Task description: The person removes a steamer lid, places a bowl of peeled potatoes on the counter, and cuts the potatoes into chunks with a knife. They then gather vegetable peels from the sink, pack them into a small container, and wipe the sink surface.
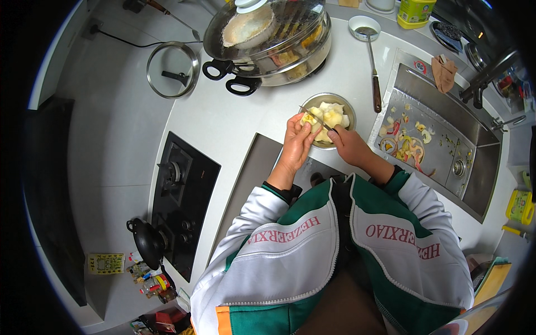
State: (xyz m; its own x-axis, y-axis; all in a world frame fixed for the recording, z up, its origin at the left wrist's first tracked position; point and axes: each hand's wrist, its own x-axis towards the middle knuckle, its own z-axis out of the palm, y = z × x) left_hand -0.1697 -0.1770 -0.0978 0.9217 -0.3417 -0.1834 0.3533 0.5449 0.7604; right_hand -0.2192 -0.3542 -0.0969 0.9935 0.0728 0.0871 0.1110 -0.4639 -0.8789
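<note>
Over a round metal bowl near the counter's front edge, my left hand is closed on a pale yellow piece of peeled fruit. A small knife is gripped by its dark handle in my right hand, its blade pointing up and left across the held piece. Whether the edge has cut into it I cannot tell. Several pale peeled fruit chunks fill the bowl. My fingers hide part of the held piece and the bowl's near left side.
A lidded steamer pot stands behind the bowl. To the right, a long-handled ladle lies with its head in a small white bowl. Red and yellow peels litter the sink. A gas hob carries a black pan at left.
</note>
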